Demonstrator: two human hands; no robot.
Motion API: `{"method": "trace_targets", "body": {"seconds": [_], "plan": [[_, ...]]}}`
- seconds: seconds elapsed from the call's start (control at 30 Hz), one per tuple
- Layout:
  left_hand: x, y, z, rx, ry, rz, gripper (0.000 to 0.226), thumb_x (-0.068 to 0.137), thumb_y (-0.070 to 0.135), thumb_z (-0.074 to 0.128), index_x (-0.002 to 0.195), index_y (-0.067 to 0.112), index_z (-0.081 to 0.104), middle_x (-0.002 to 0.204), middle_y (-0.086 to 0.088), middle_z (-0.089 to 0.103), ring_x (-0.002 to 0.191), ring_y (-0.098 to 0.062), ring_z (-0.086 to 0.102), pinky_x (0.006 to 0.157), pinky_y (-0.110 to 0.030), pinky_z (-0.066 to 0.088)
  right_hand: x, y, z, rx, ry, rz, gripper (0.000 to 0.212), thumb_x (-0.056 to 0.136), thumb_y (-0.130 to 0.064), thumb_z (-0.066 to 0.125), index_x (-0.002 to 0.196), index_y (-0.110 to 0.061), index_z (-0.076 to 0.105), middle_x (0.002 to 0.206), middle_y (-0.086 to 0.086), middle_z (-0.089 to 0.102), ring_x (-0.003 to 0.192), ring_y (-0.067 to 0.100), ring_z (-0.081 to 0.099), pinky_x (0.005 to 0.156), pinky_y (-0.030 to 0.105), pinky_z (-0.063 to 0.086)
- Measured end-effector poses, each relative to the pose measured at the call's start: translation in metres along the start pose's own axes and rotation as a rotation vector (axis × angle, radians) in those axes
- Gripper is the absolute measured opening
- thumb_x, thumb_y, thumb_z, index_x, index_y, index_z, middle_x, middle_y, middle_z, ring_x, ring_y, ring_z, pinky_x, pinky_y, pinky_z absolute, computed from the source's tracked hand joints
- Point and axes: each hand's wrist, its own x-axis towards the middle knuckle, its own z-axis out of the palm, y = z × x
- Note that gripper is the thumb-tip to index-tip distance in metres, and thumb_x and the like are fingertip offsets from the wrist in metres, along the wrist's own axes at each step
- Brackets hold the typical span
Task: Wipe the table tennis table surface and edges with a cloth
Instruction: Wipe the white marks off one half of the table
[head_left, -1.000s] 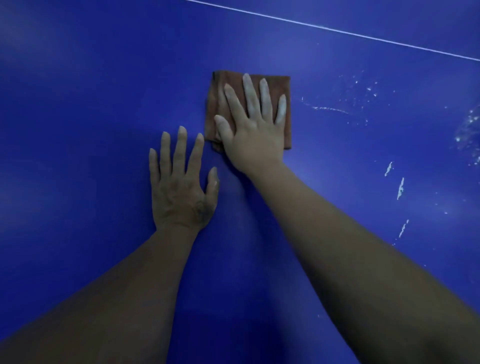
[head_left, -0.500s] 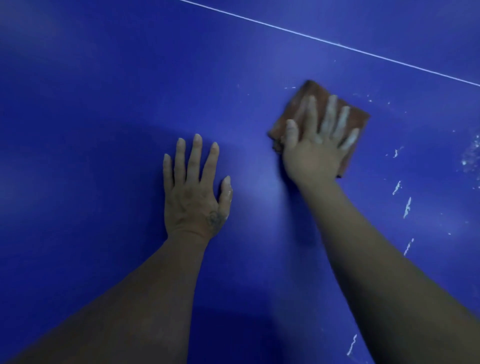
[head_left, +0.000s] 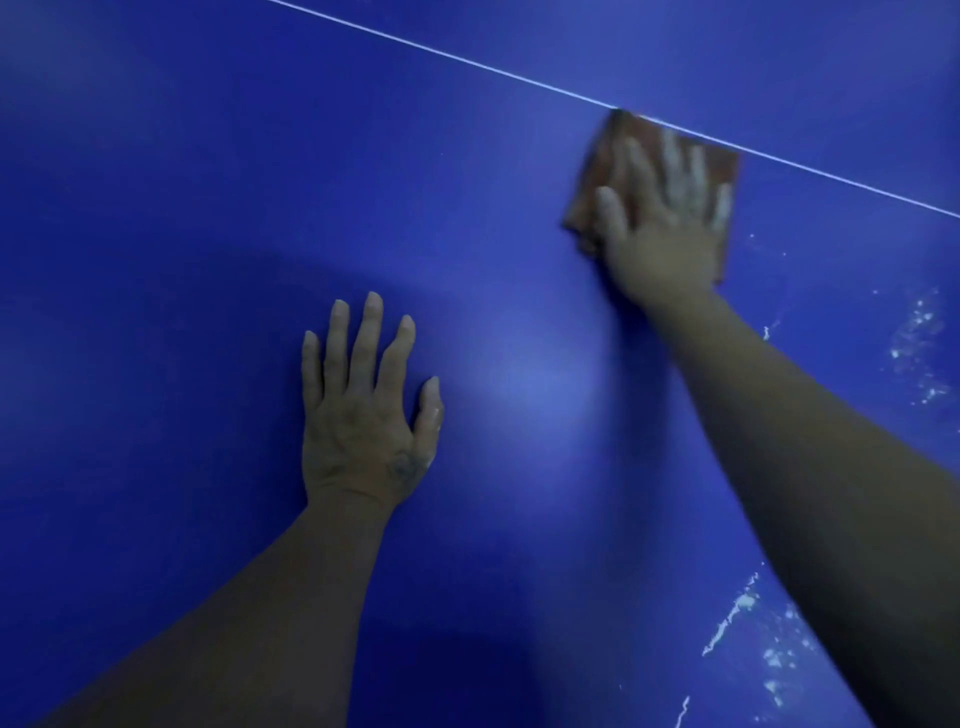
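Note:
The blue table tennis table (head_left: 182, 234) fills the head view. A folded brown cloth (head_left: 602, 166) lies flat on it at the upper right, its far corner touching the thin white line (head_left: 441, 54). My right hand (head_left: 660, 223) presses on the cloth with straight, spread fingers; it is blurred by motion. My left hand (head_left: 363, 405) rests flat on the bare surface at the centre, fingers straight, well to the left of the cloth.
White smears and specks (head_left: 919, 353) mark the surface at the right, and more white streaks (head_left: 737, 613) lie at the lower right beside my right forearm. The white line runs diagonally from the top centre to the right edge.
My right hand has slid the cloth to the right and away from me, up to the white line. My left hand has stayed flat in about the same place.

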Motion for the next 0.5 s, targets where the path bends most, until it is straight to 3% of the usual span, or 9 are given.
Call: {"method": "trace_targets", "body": {"seconds": [0.13,0.3,0.37,0.5], "plan": [[0.001,0.001,-0.002,0.010,-0.010,-0.005,0.065,0.111,0.049,0.043,0.167,0.015,0.041,0.181,-0.010,0.021,0.170,-0.036,0.009,0.135,-0.063,0.012,-0.003,0.072,-0.014,0.041,-0.029,0.278,0.071,0.106,-0.067,0.024,0.171,-0.039,0.021,0.181,-0.006,0.005,0.167,0.023,0.000,0.132,0.060,-0.002],[0.001,-0.001,-0.001,0.014,-0.014,-0.009,0.065,0.111,0.050,0.041,0.167,0.015,0.041,0.182,-0.010,0.020,0.170,-0.036,0.009,0.135,-0.063,0.012,-0.018,0.036,-0.005,0.075,0.043,0.486,0.069,0.109,-0.060,0.025,0.172,-0.032,0.021,0.181,0.000,0.004,0.167,0.028,-0.001,0.129,0.067,-0.002],[0.001,-0.001,-0.001,0.021,-0.016,-0.006,0.065,0.112,0.051,0.040,0.167,0.016,0.039,0.182,-0.010,0.019,0.170,-0.035,0.008,0.135,-0.063,0.012,-0.025,-0.002,0.003,0.041,0.040,0.398,0.067,0.110,-0.060,0.027,0.171,-0.034,0.022,0.181,-0.001,0.004,0.167,0.028,-0.001,0.130,0.065,-0.001],[0.000,-0.003,0.001,0.026,-0.010,0.005,0.066,0.112,0.051,0.040,0.168,0.017,0.038,0.182,-0.009,0.018,0.170,-0.034,0.006,0.136,-0.061,0.009,-0.035,-0.059,0.013,0.027,0.003,-0.031,0.065,0.109,-0.063,0.031,0.169,-0.039,0.027,0.181,-0.005,0.010,0.168,0.024,0.003,0.132,0.057,-0.003]]}}
